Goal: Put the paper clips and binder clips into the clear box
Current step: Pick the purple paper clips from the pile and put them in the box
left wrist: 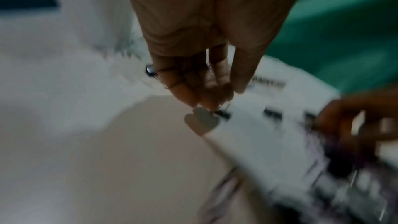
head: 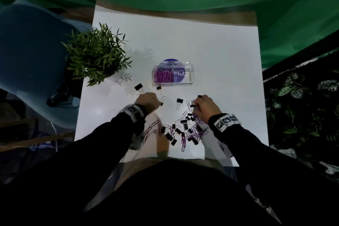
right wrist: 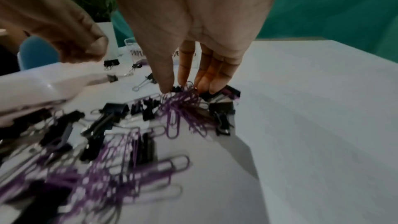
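The clear box [head: 189,77] stands mid-table, with purple paper clips [head: 163,77] in its left compartment. A pile of black binder clips and purple paper clips [head: 185,130] lies near the front edge. My right hand [head: 197,105] reaches into the pile's far side and pinches a bunch of purple paper clips [right wrist: 183,100] with thumb and fingers [right wrist: 165,81]. My left hand [head: 156,103] is curled left of the pile, its fingertips [left wrist: 206,101] on a small black binder clip [head: 161,104]; the left wrist view is blurred. Single binder clips [head: 138,87] lie between hand and box.
A potted green plant [head: 97,55] stands at the table's left edge, close to the box. The white table [head: 211,47] is bare behind and right of the box. A blue chair [head: 27,42] is off to the left, green cloth behind.
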`<state>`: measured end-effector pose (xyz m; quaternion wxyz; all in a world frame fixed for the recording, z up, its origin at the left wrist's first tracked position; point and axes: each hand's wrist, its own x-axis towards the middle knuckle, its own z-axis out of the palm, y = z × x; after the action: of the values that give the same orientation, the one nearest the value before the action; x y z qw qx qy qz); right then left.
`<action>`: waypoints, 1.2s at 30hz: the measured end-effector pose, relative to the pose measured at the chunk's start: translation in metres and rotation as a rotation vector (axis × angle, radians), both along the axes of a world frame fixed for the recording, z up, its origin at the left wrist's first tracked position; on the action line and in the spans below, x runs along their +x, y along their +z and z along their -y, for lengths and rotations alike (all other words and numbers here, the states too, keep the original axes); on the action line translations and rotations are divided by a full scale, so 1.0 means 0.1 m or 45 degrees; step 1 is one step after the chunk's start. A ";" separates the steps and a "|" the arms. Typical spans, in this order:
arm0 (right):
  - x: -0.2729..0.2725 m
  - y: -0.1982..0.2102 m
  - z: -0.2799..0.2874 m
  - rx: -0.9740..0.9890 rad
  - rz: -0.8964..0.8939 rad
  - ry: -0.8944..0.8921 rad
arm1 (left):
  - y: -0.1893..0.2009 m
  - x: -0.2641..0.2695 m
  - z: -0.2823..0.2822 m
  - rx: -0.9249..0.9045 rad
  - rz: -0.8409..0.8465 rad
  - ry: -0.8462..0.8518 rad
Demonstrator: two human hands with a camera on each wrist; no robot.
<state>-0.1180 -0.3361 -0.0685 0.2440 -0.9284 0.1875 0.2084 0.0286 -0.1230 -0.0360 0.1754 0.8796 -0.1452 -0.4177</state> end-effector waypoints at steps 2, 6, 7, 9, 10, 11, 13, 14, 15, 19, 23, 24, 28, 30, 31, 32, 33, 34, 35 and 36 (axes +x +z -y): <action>-0.10 -0.04 0.00 -0.023 0.011 0.043 | -0.05 -0.14 -0.28 0.355 0.112 -0.377; -0.15 -0.05 0.03 -0.035 0.077 0.054 | -0.13 -0.46 -0.58 0.483 0.083 -0.496; -0.15 -0.04 0.04 -0.034 0.111 0.040 | -0.16 -0.52 -0.60 0.483 0.095 -0.497; -0.17 -0.02 0.06 -0.043 0.142 0.057 | -0.27 -0.61 -0.60 0.472 0.122 -0.464; -0.19 -0.01 0.07 -0.048 0.126 0.105 | -0.32 -0.65 -0.60 0.450 0.141 -0.436; -0.21 0.00 0.08 -0.048 0.097 0.171 | -0.34 -0.67 -0.59 0.425 0.149 -0.414; -0.23 0.03 0.10 -0.066 0.028 0.302 | -0.37 -0.69 -0.58 0.382 0.163 -0.401; -0.23 0.04 0.09 -0.083 0.011 0.352 | -0.38 -0.70 -0.59 0.364 0.176 -0.413; -0.22 0.04 0.07 -0.098 0.016 0.392 | -0.38 -0.70 -0.59 0.348 0.192 -0.432; -0.14 0.05 -0.04 -0.158 0.046 0.477 | -0.41 -0.73 -0.63 0.266 0.244 -0.430; -0.11 0.08 -0.02 -0.126 -0.003 0.402 | -0.41 -0.74 -0.62 0.230 0.293 -0.400; -0.09 0.09 0.00 -0.091 -0.029 0.350 | -0.39 -0.74 -0.61 0.235 0.285 -0.383; -0.09 0.13 0.10 0.188 -0.001 0.027 | -0.28 -0.67 -0.55 0.195 0.168 -0.222; -0.14 0.17 0.17 0.327 0.070 -0.151 | -0.18 -0.63 -0.53 0.081 0.136 -0.122; -0.16 0.21 0.20 0.370 0.091 -0.204 | -0.13 -0.60 -0.51 0.014 0.119 -0.062; -0.17 0.24 0.23 0.411 0.094 -0.244 | -0.06 -0.57 -0.49 -0.051 0.100 0.004; -0.18 0.28 0.27 0.463 0.085 -0.275 | 0.00 -0.55 -0.46 -0.111 0.075 0.069; -0.18 0.32 0.30 0.517 0.073 -0.297 | 0.05 -0.51 -0.42 -0.172 0.047 0.135; -0.17 0.36 0.34 0.562 0.066 -0.310 | 0.10 -0.46 -0.37 -0.238 0.020 0.203; -0.16 0.39 0.37 0.600 0.061 -0.317 | 0.14 -0.41 -0.31 -0.304 -0.005 0.267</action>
<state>-0.1337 -0.3727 -0.0293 0.4815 -0.8205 0.2406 0.1926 -0.0125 -0.0916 -0.0216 0.3218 0.8619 -0.1010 -0.3787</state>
